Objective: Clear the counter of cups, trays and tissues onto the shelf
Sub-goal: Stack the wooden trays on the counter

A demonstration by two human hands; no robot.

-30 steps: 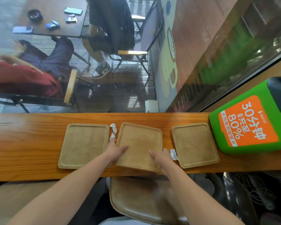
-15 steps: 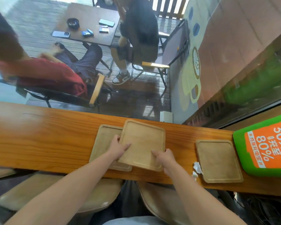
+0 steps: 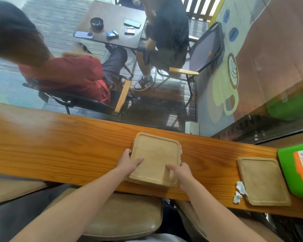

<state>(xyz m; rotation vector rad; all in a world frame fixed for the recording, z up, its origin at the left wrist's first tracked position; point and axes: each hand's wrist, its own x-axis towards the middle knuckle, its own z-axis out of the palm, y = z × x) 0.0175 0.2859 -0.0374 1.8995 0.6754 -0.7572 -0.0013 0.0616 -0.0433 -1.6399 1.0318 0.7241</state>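
Wooden counter [image 3: 59, 151] along a window, grain running left to right. Beyond the glass: decking, a dark table [image 3: 112, 32] with an ashtray, two phones and small packets, and two people seated on folding chairs. Near mid-counter, close to the near edge: top tray [image 3: 156, 158], pale wood, square with rounded corners, lying flat on a lower tray [image 3: 147, 183] of the same kind. Only a thin rim of the lower one visible, along the near and left sides. Left hand [image 3: 128, 163] at the left rim of top tray, thumb laid on its face, fingers wrapped round the edge. Right hand [image 3: 182, 173] at the near right corner, thumb on the face, fingers curled round the right rim. Hands apart, one per side, both clamped on top tray. Hold on lower tray as well: cannot tell. White tissue scrap [image 3: 180, 149] peeking out at the right rim of the stack, far corner. Well to the right: third tray [image 3: 262, 180], flat on the counter, just beside a green box [image 3: 287, 165] with an orange label. Crumpled tissue [image 3: 240, 191], white, in two bits, against the near left side of third tray. Below the counter: padded stools [image 3: 122, 215], tan seats.
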